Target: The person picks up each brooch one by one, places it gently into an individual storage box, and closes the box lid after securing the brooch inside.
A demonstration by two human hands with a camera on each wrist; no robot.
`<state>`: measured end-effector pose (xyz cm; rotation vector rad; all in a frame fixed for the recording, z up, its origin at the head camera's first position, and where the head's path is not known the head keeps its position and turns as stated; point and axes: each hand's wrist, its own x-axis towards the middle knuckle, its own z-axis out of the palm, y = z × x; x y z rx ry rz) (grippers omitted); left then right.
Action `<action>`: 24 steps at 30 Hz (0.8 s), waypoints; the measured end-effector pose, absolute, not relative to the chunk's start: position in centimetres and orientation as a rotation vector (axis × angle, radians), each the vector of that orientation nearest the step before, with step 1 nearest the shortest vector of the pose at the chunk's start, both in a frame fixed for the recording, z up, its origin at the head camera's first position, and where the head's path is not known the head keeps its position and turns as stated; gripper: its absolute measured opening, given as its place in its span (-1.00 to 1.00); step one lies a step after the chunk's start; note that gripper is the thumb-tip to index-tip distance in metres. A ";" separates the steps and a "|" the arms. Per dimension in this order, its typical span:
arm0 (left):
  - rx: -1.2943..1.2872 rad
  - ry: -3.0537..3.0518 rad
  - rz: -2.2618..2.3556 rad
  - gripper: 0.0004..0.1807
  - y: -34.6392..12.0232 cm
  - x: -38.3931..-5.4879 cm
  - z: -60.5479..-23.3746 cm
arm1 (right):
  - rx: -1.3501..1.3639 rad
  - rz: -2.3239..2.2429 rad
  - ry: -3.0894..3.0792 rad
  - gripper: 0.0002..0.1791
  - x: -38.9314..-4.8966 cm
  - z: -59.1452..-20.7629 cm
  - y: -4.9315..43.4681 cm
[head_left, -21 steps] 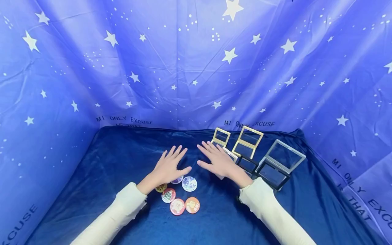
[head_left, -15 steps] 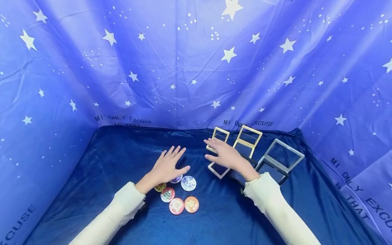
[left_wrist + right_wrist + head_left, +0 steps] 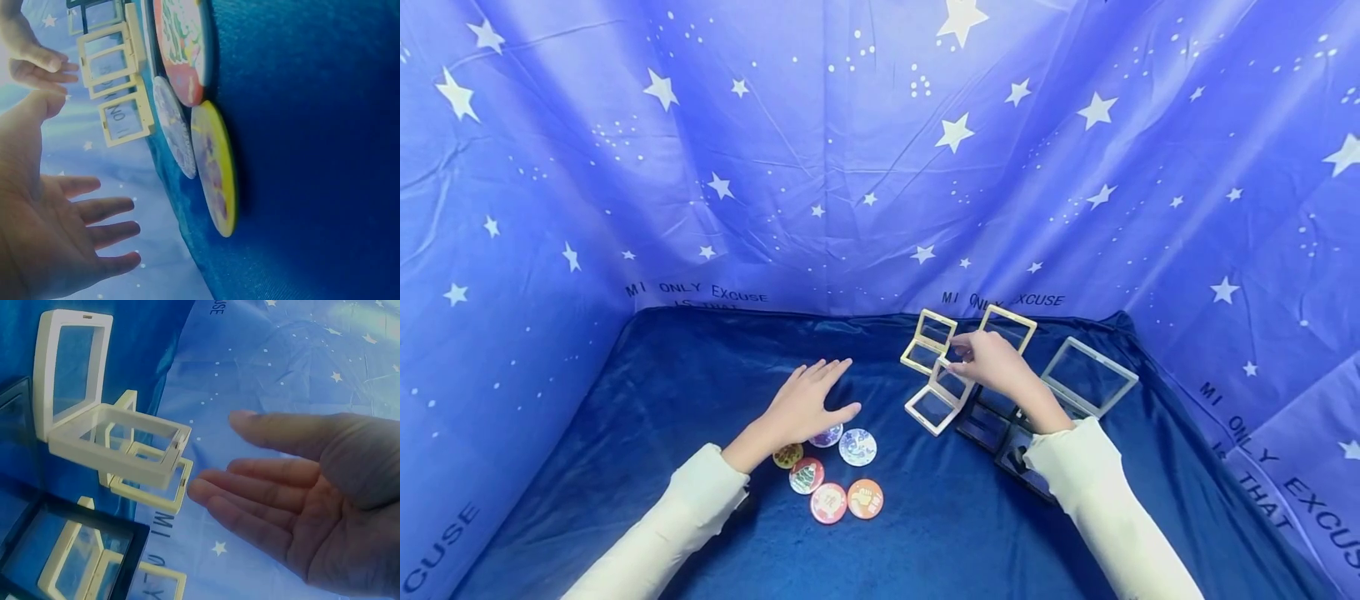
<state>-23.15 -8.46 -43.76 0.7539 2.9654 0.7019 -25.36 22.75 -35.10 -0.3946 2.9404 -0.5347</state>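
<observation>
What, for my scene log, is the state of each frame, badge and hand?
White frame: open
Small yellow frame: open
Large yellow frame: open, partly hidden
Silver frame: unclear, partly hidden
Black frames: unclear, partly hidden
Badges: printed sides up
Left hand: fingers outstretched, empty
Right hand: thumb and fingers apart, empty

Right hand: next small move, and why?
Likely ease the right hand in and pinch the raised panel of the white, hinged, square clear-paned frame: in the right wrist view, that panel juts toward the gap between thumb and fingers, which hold nothing.
</observation>
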 end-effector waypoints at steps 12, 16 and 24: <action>0.817 2.973 0.775 -0.16 -9.1 -22.8 -43.2 | -0.237 -0.522 3.003 -0.54 -24.8 -35.4 23.7; 0.818 2.957 0.778 -0.22 -9.1 -22.4 -43.0 | -0.211 -0.524 2.991 -0.57 -24.9 -35.9 23.8; 0.977 2.878 0.749 -0.32 -8.7 -21.6 -42.2 | -0.216 -0.511 2.983 -0.62 -24.9 -36.8 24.1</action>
